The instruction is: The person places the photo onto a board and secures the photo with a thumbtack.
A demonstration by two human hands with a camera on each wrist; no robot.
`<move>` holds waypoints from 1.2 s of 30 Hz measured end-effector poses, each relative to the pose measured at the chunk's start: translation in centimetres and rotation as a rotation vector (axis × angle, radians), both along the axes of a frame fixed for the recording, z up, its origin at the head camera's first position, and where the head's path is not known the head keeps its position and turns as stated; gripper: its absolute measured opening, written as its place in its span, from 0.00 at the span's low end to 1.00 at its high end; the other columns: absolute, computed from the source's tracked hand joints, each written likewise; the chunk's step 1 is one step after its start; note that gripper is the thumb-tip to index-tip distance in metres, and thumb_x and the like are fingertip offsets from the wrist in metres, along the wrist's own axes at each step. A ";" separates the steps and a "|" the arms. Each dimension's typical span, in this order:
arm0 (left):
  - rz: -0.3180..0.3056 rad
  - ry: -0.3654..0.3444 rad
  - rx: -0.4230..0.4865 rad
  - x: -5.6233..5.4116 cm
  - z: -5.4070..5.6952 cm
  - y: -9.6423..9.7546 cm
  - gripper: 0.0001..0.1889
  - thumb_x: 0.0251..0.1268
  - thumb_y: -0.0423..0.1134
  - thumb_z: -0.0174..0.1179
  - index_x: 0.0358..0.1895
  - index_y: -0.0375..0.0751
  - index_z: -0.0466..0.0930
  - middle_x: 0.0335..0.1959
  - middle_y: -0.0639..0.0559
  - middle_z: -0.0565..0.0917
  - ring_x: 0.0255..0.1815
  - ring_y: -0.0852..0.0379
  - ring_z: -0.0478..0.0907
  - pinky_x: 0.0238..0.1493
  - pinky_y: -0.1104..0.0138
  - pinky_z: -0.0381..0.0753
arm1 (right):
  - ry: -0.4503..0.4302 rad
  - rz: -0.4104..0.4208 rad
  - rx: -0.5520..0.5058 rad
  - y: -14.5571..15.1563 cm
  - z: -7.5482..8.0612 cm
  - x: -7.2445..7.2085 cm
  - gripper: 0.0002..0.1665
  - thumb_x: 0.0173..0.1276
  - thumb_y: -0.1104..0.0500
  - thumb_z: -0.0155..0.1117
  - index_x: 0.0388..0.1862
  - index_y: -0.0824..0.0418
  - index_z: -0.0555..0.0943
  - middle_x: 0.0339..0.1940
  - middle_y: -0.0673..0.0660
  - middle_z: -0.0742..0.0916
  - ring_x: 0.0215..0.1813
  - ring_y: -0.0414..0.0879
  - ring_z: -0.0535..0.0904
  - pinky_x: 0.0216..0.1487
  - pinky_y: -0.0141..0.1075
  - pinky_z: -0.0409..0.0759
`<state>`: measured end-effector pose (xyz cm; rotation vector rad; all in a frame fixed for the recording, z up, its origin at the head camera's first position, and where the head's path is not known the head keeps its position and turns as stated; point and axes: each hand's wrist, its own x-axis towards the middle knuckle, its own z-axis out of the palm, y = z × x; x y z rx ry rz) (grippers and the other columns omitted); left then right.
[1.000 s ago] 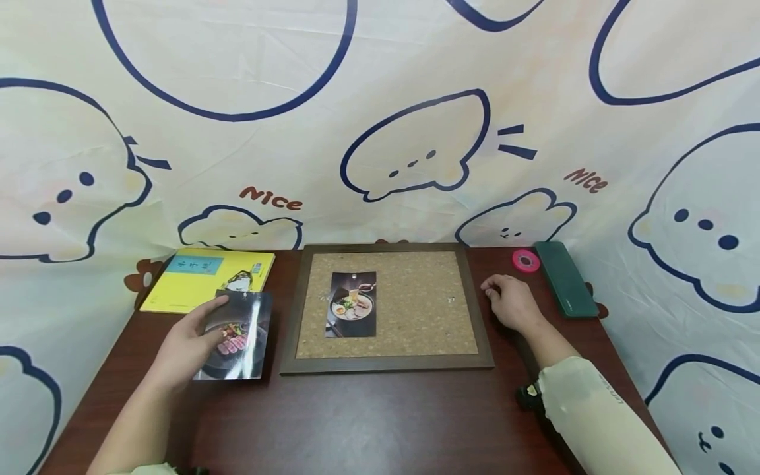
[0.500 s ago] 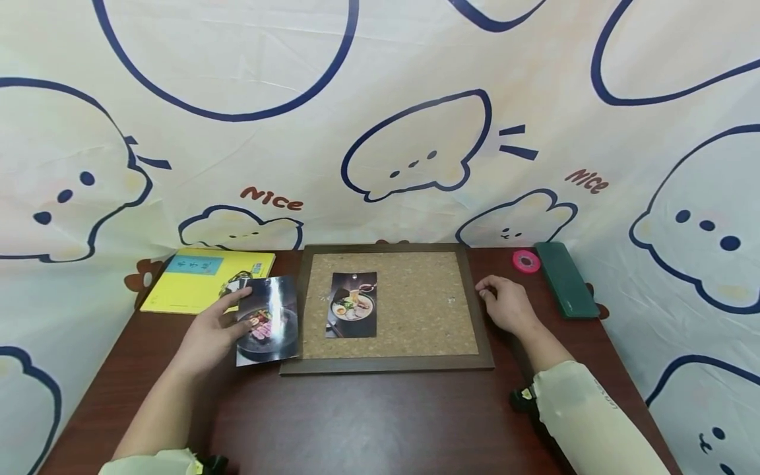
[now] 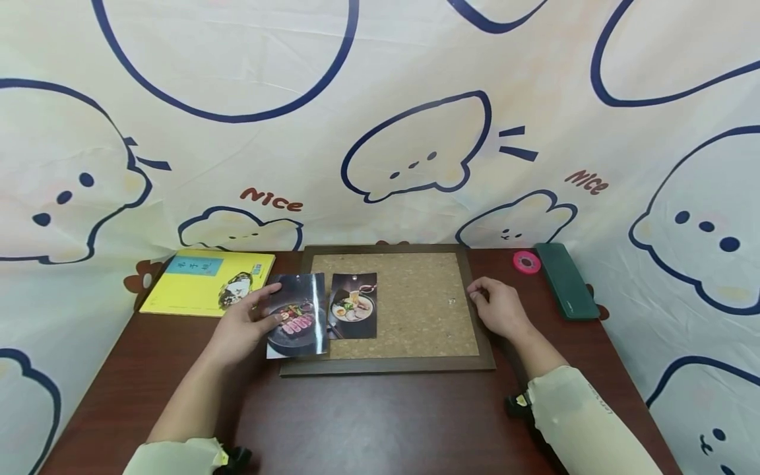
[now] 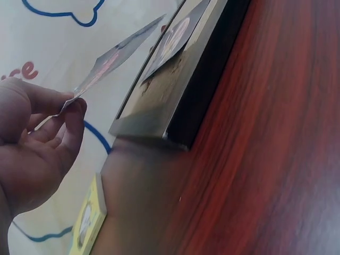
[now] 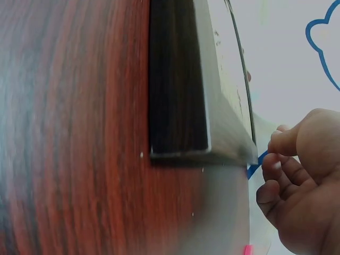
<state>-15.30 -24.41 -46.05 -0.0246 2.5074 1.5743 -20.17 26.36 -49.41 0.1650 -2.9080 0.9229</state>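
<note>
My left hand (image 3: 239,335) pinches a glossy photo print (image 3: 297,320) of sliced meat on a dark plate, thumb in front at its left edge. In the left wrist view this print (image 4: 114,58) is tilted and raised above the wood-framed corkboard (image 3: 421,307). Seen from the head, it overlaps the board's left side. A second photo print (image 3: 353,305), of a noodle bowl, lies on the cork just right of it. My right hand (image 3: 501,309) is at the board's right frame edge, its fingers loosely curled and holding nothing.
A yellow book (image 3: 196,284) lies at the back left. A pink roll of tape (image 3: 526,262) and a long green case (image 3: 567,282) are at the back right. Behind the dark wood table (image 3: 368,422) hangs a cartoon-printed cloth (image 3: 380,145).
My left hand has carried the meat photo rightward, from in front of the yellow book to over the board's left side. My right hand has shifted slightly left, to the frame edge.
</note>
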 end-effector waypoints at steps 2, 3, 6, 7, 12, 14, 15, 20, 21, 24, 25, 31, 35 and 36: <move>-0.002 0.000 0.005 -0.2 0.0 0.5 0.33 0.74 0.32 0.62 0.79 0.53 0.66 0.73 0.36 0.69 0.59 0.38 0.78 0.46 0.65 0.84 | -0.002 0.000 -0.002 -0.3 0.1 0.0 0.07 0.79 0.61 0.60 0.47 0.59 0.85 0.45 0.59 0.87 0.42 0.52 0.80 0.44 0.48 0.80; -0.006 0.003 0.009 -0.3 -0.1 0.8 0.33 0.73 0.32 0.62 0.79 0.53 0.66 0.73 0.36 0.70 0.58 0.39 0.78 0.45 0.65 0.84 | 0.000 0.002 -0.003 -0.4 0.2 0.0 0.07 0.79 0.61 0.60 0.47 0.59 0.85 0.45 0.59 0.88 0.42 0.52 0.80 0.44 0.48 0.79; -0.015 0.001 0.039 -0.6 -0.2 1.5 0.33 0.73 0.31 0.62 0.78 0.51 0.67 0.71 0.37 0.72 0.57 0.40 0.79 0.45 0.64 0.85 | 0.005 0.004 -0.010 -0.8 0.4 0.1 0.06 0.78 0.62 0.61 0.46 0.59 0.85 0.43 0.58 0.88 0.39 0.51 0.79 0.41 0.46 0.78; -0.013 0.001 0.038 -0.7 -0.2 1.7 0.33 0.73 0.31 0.63 0.78 0.52 0.67 0.71 0.38 0.72 0.57 0.40 0.79 0.45 0.64 0.85 | 0.005 0.004 -0.013 -1.0 0.5 0.1 0.06 0.78 0.62 0.61 0.46 0.58 0.85 0.42 0.57 0.88 0.37 0.50 0.79 0.40 0.45 0.78; -0.026 0.007 0.055 -1.2 -0.3 2.7 0.32 0.72 0.32 0.63 0.77 0.50 0.68 0.71 0.38 0.72 0.57 0.41 0.79 0.45 0.63 0.85 | -0.005 0.002 -0.029 -1.5 0.6 0.1 0.05 0.77 0.61 0.62 0.46 0.58 0.84 0.40 0.56 0.88 0.34 0.48 0.77 0.35 0.42 0.76; -0.032 0.008 0.066 -1.4 -0.4 3.1 0.32 0.72 0.31 0.64 0.77 0.50 0.68 0.71 0.38 0.72 0.56 0.41 0.80 0.44 0.63 0.85 | -0.016 0.002 -0.038 -1.7 0.7 0.2 0.06 0.77 0.61 0.62 0.47 0.58 0.84 0.40 0.56 0.87 0.34 0.48 0.76 0.35 0.41 0.75; -0.034 0.010 0.070 -1.5 -0.4 3.3 0.32 0.72 0.31 0.64 0.77 0.49 0.68 0.70 0.38 0.72 0.56 0.42 0.80 0.44 0.63 0.85 | -0.023 0.002 -0.046 -1.9 0.8 0.2 0.06 0.77 0.61 0.62 0.47 0.58 0.84 0.40 0.56 0.87 0.33 0.48 0.76 0.34 0.41 0.75; -0.040 0.022 0.038 -1.9 -0.8 4.6 0.31 0.71 0.33 0.65 0.76 0.49 0.69 0.68 0.39 0.74 0.56 0.43 0.81 0.44 0.62 0.85 | -0.016 0.010 -0.079 -2.4 1.0 0.3 0.06 0.76 0.61 0.63 0.47 0.59 0.85 0.38 0.56 0.87 0.29 0.47 0.73 0.31 0.41 0.73; -0.042 0.023 0.036 -2.0 -0.9 4.9 0.31 0.71 0.33 0.65 0.75 0.49 0.69 0.68 0.39 0.75 0.57 0.43 0.81 0.44 0.61 0.85 | -0.006 0.011 -0.084 -2.5 1.0 0.3 0.06 0.75 0.61 0.63 0.46 0.59 0.85 0.37 0.56 0.88 0.28 0.47 0.73 0.31 0.41 0.73; -0.047 0.033 0.031 -2.3 -1.2 5.7 0.32 0.70 0.33 0.66 0.75 0.50 0.69 0.68 0.39 0.75 0.59 0.43 0.81 0.45 0.61 0.85 | 0.030 0.017 -0.094 -2.8 0.8 0.2 0.05 0.73 0.62 0.65 0.44 0.59 0.85 0.37 0.55 0.88 0.28 0.45 0.73 0.33 0.41 0.75; -0.046 0.034 0.030 -2.3 -1.4 6.0 0.32 0.70 0.33 0.67 0.75 0.50 0.70 0.68 0.39 0.76 0.59 0.43 0.81 0.45 0.61 0.85 | 0.040 0.019 -0.099 -2.9 0.7 0.2 0.04 0.73 0.63 0.65 0.43 0.58 0.85 0.36 0.54 0.88 0.28 0.45 0.74 0.34 0.41 0.75; -0.057 0.038 0.044 -2.7 -1.9 7.3 0.33 0.68 0.31 0.68 0.75 0.48 0.70 0.67 0.39 0.76 0.60 0.42 0.81 0.45 0.61 0.86 | 0.036 0.031 -0.125 -4.0 0.5 0.0 0.03 0.71 0.62 0.66 0.40 0.56 0.85 0.32 0.52 0.87 0.30 0.46 0.76 0.35 0.41 0.75; -0.063 0.044 0.043 -3.0 -2.0 8.2 0.33 0.67 0.31 0.68 0.75 0.47 0.70 0.68 0.39 0.75 0.59 0.42 0.81 0.44 0.62 0.86 | 0.019 0.036 -0.141 -4.8 0.3 -0.1 0.03 0.72 0.62 0.66 0.41 0.56 0.85 0.33 0.51 0.87 0.34 0.46 0.78 0.38 0.41 0.76; -0.065 0.042 0.052 -3.0 -2.0 8.4 0.33 0.67 0.30 0.68 0.75 0.47 0.70 0.67 0.38 0.75 0.59 0.42 0.81 0.44 0.61 0.86 | 0.014 0.036 -0.147 -5.0 0.3 -0.2 0.03 0.72 0.62 0.66 0.41 0.55 0.85 0.33 0.51 0.87 0.35 0.46 0.78 0.38 0.41 0.76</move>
